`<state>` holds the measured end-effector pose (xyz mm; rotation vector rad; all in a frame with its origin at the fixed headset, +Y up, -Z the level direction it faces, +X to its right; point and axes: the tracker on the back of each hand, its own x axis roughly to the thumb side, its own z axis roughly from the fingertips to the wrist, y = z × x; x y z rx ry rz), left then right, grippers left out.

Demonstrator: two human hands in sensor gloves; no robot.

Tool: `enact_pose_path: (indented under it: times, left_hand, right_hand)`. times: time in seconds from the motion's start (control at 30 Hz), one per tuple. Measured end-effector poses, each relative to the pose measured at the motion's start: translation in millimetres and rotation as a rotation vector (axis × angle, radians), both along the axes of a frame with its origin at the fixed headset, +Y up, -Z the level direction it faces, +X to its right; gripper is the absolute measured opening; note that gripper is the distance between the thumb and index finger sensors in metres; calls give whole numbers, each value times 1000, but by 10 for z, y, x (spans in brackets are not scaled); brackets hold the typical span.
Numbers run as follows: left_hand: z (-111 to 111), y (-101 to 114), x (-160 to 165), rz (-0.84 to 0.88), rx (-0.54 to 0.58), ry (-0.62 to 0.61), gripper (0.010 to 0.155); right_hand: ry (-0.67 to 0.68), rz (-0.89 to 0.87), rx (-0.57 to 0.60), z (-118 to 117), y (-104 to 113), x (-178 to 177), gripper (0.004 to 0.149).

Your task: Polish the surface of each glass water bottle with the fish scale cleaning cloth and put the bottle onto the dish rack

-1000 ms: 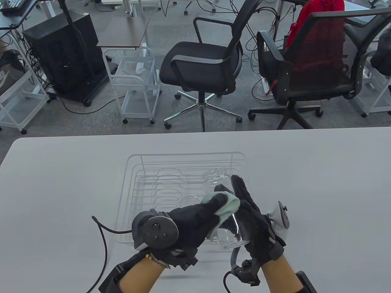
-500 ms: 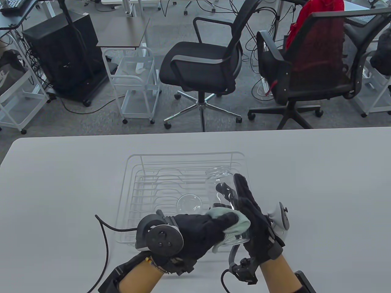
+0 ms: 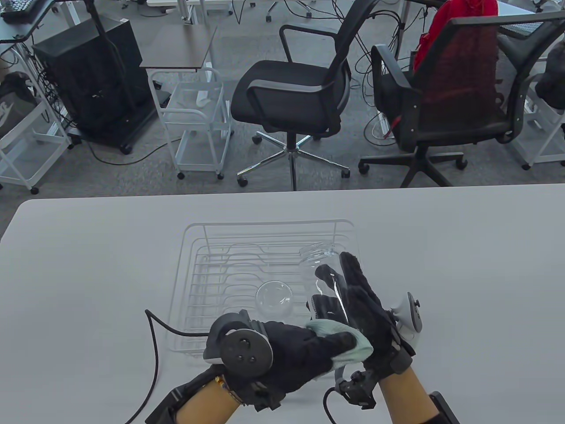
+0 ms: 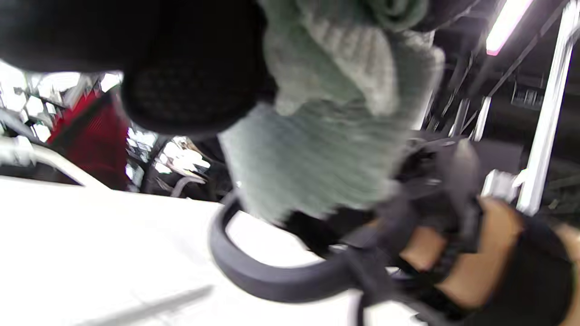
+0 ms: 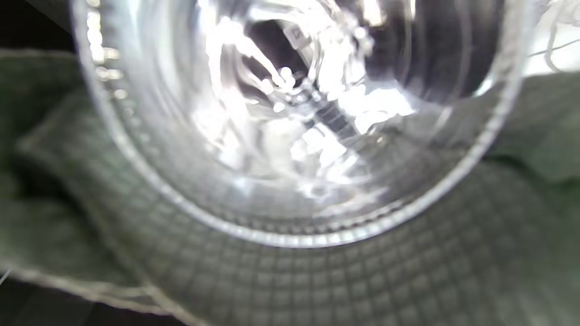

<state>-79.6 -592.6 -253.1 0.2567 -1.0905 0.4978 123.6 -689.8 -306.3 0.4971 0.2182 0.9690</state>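
the fish scale cloth (image 3: 353, 342) is sliding down to the base of the glass bottle (image 3: 329, 287), the left hand (image 3: 304, 349) clutching it; the right hand (image 3: 366, 309) is gripping the glass. polishing is under way; racking on the dish rack (image 3: 194, 265) comes next.

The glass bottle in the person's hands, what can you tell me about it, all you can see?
The glass bottle is clear and colourless, cylindrical, with a narrower ribbed neck pointing away from the person. It is held tilted above the near right corner of the white wire dish rack, not resting on it. The right hand grips its side, fingers seen through the glass. The left hand presses a pale green cloth with a scale-like weave against its base end. It looks empty, with no cap visible.
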Motion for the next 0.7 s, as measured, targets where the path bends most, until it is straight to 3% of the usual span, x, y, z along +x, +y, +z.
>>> enact_pose_path:
  times: [0.07, 0.13, 0.27, 0.37, 0.43, 0.5, 0.57, 0.6, 0.7]
  left_hand:
    - [-67, 20, -54, 54, 22, 117, 53]
    - [-189, 21, -169, 168, -92, 253, 54]
    - [-363, 4, -390, 346, -233, 381, 56]
    - [-335, -13, -376, 319, -234, 303, 54]
    - [-234, -27, -258, 177, -113, 154, 53]
    - [-157, -57, -146, 99, -64, 7, 52]
    - [-128, -58, -107, 91, -99, 12, 51]
    - [-135, -43, -110, 94, -61, 16, 51]
    - [-221, -18, -207, 185, -32, 189, 53]
  right_hand:
    - [-2, -31, 6, -9, 14, -11, 67]
    - [32, 13, 23, 11, 44, -16, 67]
    - [70, 55, 47, 16, 66, -92, 67]
    - [51, 60, 50, 17, 57, -101, 67]
    - [31, 26, 25, 18, 49, -81, 67]
    - [-15, -1, 17, 7, 41, -44, 67]
    - [-5, 17, 17, 3, 30, -22, 67]
    - [14, 10, 11, 7, 32, -30, 67]
    - [42, -14, 18, 6, 55, -59, 67]
